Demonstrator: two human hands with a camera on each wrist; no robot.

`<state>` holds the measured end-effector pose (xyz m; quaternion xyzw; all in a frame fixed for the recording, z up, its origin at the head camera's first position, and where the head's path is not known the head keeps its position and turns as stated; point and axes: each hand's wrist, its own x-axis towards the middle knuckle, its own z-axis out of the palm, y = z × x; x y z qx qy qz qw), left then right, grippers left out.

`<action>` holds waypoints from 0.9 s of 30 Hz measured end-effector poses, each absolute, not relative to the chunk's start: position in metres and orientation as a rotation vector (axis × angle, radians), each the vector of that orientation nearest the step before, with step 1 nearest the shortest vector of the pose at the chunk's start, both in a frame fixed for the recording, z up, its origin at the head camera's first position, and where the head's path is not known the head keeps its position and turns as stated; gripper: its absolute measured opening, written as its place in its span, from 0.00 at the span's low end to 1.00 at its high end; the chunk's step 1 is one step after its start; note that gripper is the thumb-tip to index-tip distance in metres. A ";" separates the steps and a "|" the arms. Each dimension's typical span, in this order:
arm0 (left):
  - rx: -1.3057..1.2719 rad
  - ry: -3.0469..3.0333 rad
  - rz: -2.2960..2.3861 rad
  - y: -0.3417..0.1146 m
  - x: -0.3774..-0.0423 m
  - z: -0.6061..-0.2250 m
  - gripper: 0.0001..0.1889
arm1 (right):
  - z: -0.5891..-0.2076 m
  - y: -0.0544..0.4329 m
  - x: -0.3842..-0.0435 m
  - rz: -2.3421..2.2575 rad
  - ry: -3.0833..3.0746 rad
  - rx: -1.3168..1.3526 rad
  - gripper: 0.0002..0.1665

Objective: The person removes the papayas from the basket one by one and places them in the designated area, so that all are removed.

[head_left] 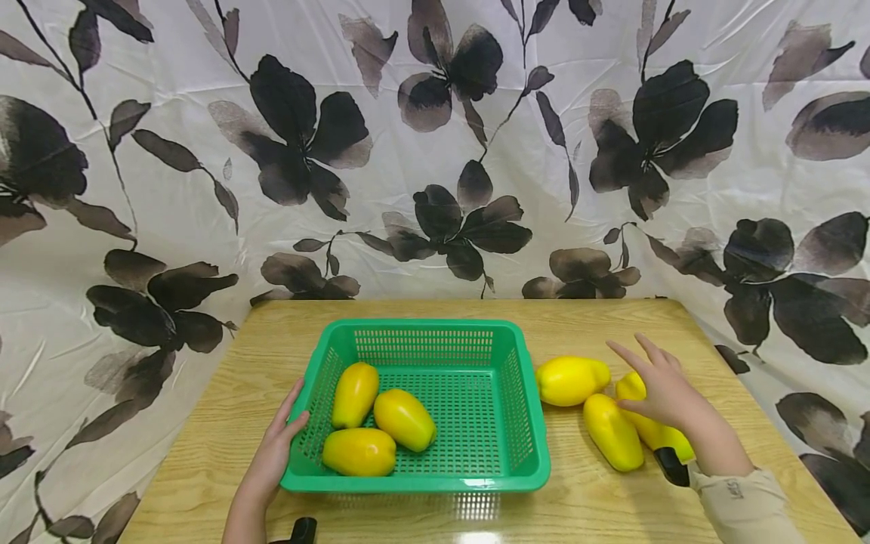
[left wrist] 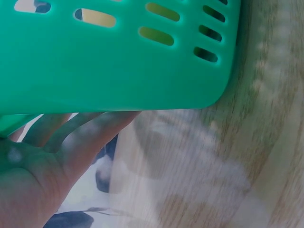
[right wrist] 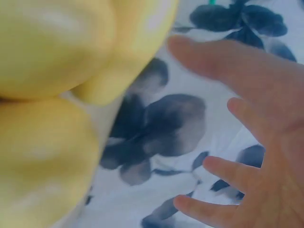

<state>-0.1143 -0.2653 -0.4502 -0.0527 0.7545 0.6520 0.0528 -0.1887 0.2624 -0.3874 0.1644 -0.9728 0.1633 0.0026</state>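
Note:
A green plastic basket (head_left: 503,483) stands on the wooden table with three yellow papayas in its left half, one of them the front papaya (head_left: 360,452). My left hand (head_left: 275,442) holds the basket's left side, thumb over the rim and fingers along the outside. In the left wrist view, the fingers (left wrist: 102,135) reach behind the basket's green edge. Right of the basket lie more papayas, including one papaya (head_left: 572,381) beside its wall and another papaya (head_left: 613,432) nearer the front. Over the rightmost fruit, my right hand (head_left: 662,389) is spread, partly hiding it, with nothing held.
The wooden table (head_left: 204,468) has its back edge against a white cloth (head_left: 381,249) printed with dark flowers. A black strap piece (head_left: 671,466) sits at the right wrist, and another black piece (head_left: 303,530) is near the left wrist.

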 end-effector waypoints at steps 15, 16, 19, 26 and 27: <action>-0.172 2.295 1.978 -0.265 -0.114 -0.450 0.30 | -0.353 0.208 -0.203 0.498 -2.971 0.719 0.46; -0.172 2.294 1.979 -0.265 -0.114 -0.449 0.30 | -0.352 0.205 -0.205 0.498 -2.967 0.729 0.45; -0.170 2.287 1.986 -0.266 -0.114 -0.449 0.31 | -0.349 0.194 -0.208 0.492 -2.956 0.761 0.45; -0.172 2.295 1.974 -0.265 -0.114 -0.450 0.30 | -0.343 0.173 -0.213 0.495 -2.912 0.857 0.45; -0.173 2.295 1.973 -0.265 -0.114 -0.450 0.30 | -0.341 0.170 -0.214 0.491 -2.904 0.873 0.45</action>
